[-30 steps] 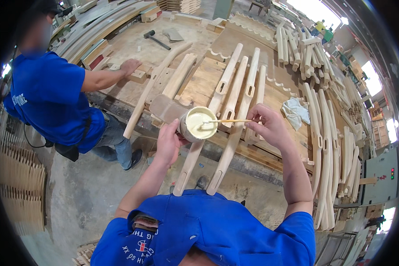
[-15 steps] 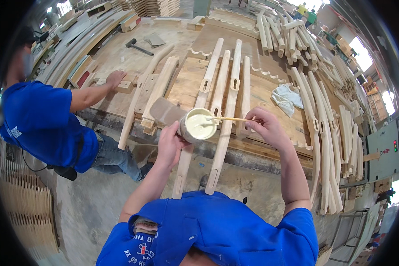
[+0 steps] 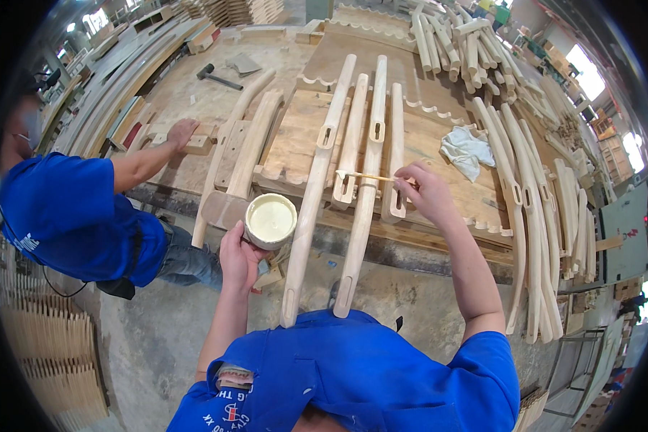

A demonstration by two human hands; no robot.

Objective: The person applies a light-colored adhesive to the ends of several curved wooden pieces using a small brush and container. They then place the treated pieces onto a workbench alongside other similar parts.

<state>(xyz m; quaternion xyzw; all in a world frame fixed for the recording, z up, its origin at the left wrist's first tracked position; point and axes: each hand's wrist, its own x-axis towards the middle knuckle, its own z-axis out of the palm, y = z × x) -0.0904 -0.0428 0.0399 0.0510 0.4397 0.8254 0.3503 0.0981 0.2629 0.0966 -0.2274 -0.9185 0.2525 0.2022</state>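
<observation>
Over the near edge of the worktop (image 3: 194, 169), left hand (image 3: 239, 253) wrapped around a round cup of pale glue (image 3: 271, 220), held just off the edge. Right hand (image 3: 426, 190) pinched shut on a thin stick (image 3: 367, 176), white-coated tip touching the slotted end of a short curved wooden part (image 3: 351, 147). Longer curved wooden parts (image 3: 315, 189) lying alongside, overhanging the edge. White rag (image 3: 466, 149) near the right hand. A co-worker's hand (image 3: 181, 133) resting on a wooden block (image 3: 198, 144), hammer (image 3: 217, 76) farther back.
</observation>
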